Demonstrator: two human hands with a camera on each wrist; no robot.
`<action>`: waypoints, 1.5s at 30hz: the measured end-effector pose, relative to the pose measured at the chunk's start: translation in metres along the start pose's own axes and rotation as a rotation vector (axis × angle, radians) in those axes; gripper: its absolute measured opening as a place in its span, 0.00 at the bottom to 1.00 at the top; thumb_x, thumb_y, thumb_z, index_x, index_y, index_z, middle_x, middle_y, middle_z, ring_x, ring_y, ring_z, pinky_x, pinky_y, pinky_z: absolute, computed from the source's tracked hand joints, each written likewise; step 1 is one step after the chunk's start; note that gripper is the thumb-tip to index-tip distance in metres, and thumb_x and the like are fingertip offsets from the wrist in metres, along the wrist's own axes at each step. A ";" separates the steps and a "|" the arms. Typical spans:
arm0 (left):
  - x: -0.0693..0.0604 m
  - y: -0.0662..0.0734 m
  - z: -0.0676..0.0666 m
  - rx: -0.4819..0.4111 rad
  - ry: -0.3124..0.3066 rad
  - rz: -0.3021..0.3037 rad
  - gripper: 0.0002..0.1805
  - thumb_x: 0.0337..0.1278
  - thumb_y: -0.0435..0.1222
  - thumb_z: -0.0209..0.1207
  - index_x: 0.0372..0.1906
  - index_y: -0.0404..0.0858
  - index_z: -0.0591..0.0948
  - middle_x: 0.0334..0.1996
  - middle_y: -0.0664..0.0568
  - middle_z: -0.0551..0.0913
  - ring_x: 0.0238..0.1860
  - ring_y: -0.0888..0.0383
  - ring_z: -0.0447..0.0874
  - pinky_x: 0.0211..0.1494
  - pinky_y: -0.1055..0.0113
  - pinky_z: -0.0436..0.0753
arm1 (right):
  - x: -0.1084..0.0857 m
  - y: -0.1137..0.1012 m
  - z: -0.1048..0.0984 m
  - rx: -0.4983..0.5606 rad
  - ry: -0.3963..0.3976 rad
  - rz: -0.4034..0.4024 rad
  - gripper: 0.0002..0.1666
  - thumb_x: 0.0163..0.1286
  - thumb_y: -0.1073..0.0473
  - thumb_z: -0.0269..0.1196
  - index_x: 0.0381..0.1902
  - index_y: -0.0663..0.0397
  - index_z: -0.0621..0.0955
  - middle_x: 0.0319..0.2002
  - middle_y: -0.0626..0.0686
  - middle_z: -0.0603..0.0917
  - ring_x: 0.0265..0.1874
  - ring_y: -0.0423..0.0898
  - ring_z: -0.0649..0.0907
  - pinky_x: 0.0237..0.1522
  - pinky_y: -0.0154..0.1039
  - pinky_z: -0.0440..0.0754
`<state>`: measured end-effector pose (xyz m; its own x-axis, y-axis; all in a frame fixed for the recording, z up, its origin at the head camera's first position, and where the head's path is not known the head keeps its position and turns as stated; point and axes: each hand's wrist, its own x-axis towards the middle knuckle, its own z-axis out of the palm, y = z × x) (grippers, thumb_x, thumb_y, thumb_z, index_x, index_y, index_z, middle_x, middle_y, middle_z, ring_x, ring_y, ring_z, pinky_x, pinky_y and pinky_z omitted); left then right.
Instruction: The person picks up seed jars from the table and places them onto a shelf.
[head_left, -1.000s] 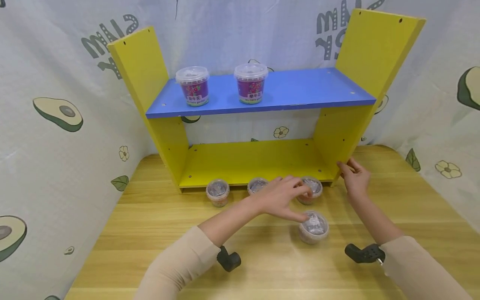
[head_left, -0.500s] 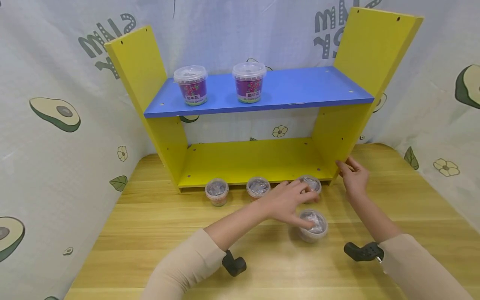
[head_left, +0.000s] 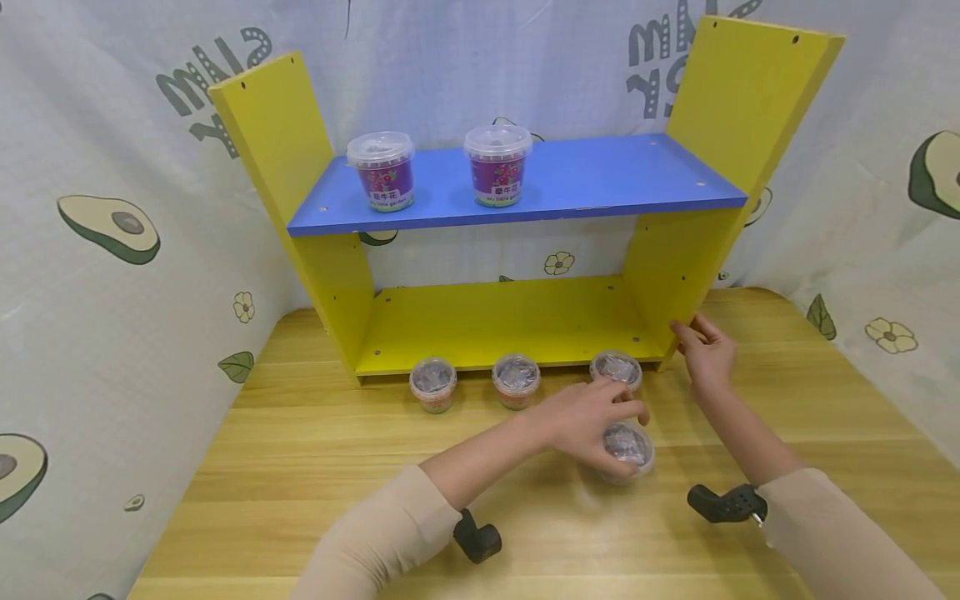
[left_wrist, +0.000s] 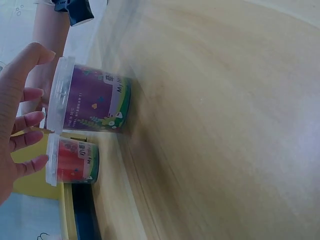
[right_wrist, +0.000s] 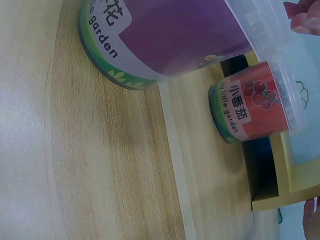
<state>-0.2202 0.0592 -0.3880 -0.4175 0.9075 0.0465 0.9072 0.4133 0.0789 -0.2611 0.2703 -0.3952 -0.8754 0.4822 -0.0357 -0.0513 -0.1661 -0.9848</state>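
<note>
My left hand (head_left: 585, 421) hovers over the front purple-labelled cup (head_left: 628, 448), thumb and fingers spread around its clear lid. In the left wrist view the fingers of that hand (left_wrist: 17, 120) stand beside the lid of the upright cup (left_wrist: 97, 100), with no firm grip visible. Behind it is a red-labelled cup (left_wrist: 75, 160), close to the shelf's front edge. With thumb and fingers, my right hand (head_left: 707, 357) holds the lower front edge of the shelf's right yellow side panel (head_left: 686, 267).
Two more small cups (head_left: 432, 379) (head_left: 516, 375) stand along the front of the yellow bottom board (head_left: 495, 321). On the blue board (head_left: 600, 175) above are two purple-labelled cups (head_left: 386, 179) (head_left: 498, 177). A printed curtain (head_left: 112, 333) hangs behind the wooden table (head_left: 300, 467).
My left hand has moved right and toward the front cup, uncovering the middle cup of the row behind. The right hand stays at the side panel.
</note>
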 end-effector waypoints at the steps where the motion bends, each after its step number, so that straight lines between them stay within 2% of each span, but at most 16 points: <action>1: 0.000 0.000 0.001 -0.005 -0.001 0.000 0.31 0.44 0.63 0.57 0.55 0.57 0.69 0.50 0.63 0.67 0.51 0.68 0.62 0.45 0.77 0.70 | 0.000 0.000 0.000 0.001 0.003 -0.001 0.30 0.60 0.63 0.63 0.61 0.56 0.72 0.34 0.37 0.78 0.31 0.30 0.77 0.31 0.20 0.76; 13: 0.003 0.004 0.009 -0.097 -0.046 -0.045 0.35 0.41 0.62 0.60 0.59 0.59 0.67 0.53 0.64 0.65 0.55 0.69 0.60 0.47 0.77 0.69 | 0.000 0.001 -0.001 0.017 0.007 -0.013 0.28 0.60 0.65 0.63 0.60 0.55 0.73 0.33 0.39 0.79 0.31 0.30 0.78 0.31 0.21 0.76; 19: 0.007 0.007 0.010 -0.061 -0.077 -0.030 0.34 0.42 0.61 0.60 0.58 0.59 0.67 0.50 0.64 0.65 0.50 0.70 0.60 0.43 0.79 0.69 | 0.001 0.001 -0.001 0.018 0.006 -0.008 0.28 0.60 0.64 0.63 0.60 0.54 0.73 0.33 0.38 0.79 0.31 0.30 0.78 0.31 0.21 0.76; 28: 0.015 0.013 0.006 -0.007 -0.139 -0.062 0.34 0.39 0.62 0.61 0.57 0.62 0.68 0.47 0.66 0.65 0.46 0.70 0.61 0.36 0.77 0.68 | -0.001 -0.004 0.001 0.019 0.012 0.015 0.29 0.60 0.65 0.63 0.60 0.55 0.72 0.33 0.38 0.80 0.31 0.31 0.78 0.30 0.21 0.76; 34: 0.019 0.016 0.007 0.025 -0.181 -0.040 0.32 0.40 0.62 0.61 0.54 0.62 0.69 0.46 0.66 0.65 0.44 0.69 0.60 0.34 0.78 0.66 | -0.006 -0.008 0.003 0.027 0.014 0.022 0.29 0.59 0.67 0.62 0.60 0.55 0.72 0.32 0.39 0.80 0.28 0.31 0.78 0.29 0.21 0.76; 39: 0.018 0.018 0.006 0.018 -0.177 -0.030 0.30 0.40 0.64 0.60 0.52 0.62 0.71 0.45 0.66 0.65 0.43 0.69 0.60 0.33 0.79 0.66 | -0.007 -0.007 0.004 0.039 0.012 0.015 0.28 0.59 0.67 0.62 0.59 0.55 0.73 0.32 0.39 0.80 0.28 0.31 0.79 0.30 0.21 0.77; 45: 0.017 0.016 0.006 0.013 -0.171 -0.016 0.29 0.43 0.63 0.59 0.53 0.61 0.72 0.46 0.65 0.66 0.45 0.68 0.61 0.38 0.78 0.67 | -0.008 -0.008 0.004 0.037 -0.005 0.005 0.28 0.60 0.67 0.61 0.60 0.57 0.72 0.33 0.40 0.79 0.30 0.32 0.78 0.30 0.21 0.77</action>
<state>-0.2126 0.0820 -0.3921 -0.4175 0.9000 -0.1252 0.9017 0.4274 0.0652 -0.2555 0.2643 -0.3868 -0.8781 0.4768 -0.0398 -0.0646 -0.2007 -0.9775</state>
